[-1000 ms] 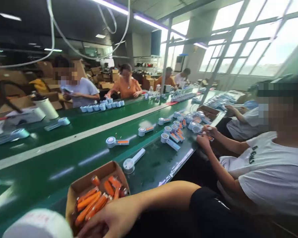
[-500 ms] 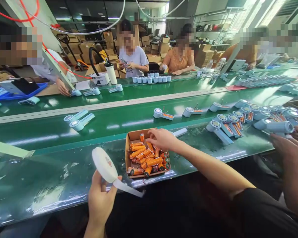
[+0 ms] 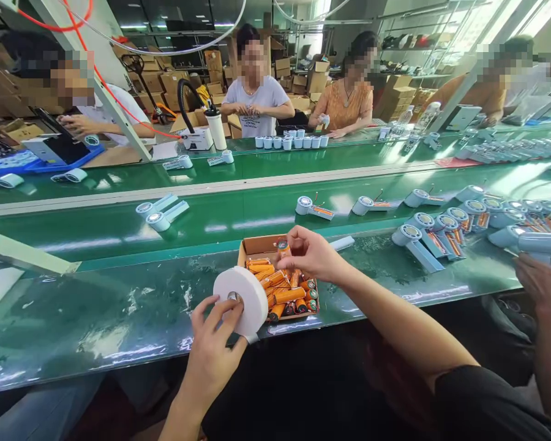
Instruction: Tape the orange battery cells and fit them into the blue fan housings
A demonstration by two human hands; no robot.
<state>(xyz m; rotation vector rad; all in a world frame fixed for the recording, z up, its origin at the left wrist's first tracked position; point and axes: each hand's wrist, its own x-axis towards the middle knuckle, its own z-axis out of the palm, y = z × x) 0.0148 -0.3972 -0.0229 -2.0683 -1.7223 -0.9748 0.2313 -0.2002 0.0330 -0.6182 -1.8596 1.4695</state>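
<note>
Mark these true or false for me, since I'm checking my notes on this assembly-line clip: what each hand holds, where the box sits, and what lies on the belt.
1. The left hand holds a white tape roll. True.
2. The right hand pinches an orange battery above the cardboard box. True.
3. The box is full of blue batteries. False: the cells in it are orange.
4. The box stands on the far belt by the seated workers. False: it stands on the near green bench, in front of the person.
5. Pale blue handheld fans lie on the belt to the right. True.
</note>
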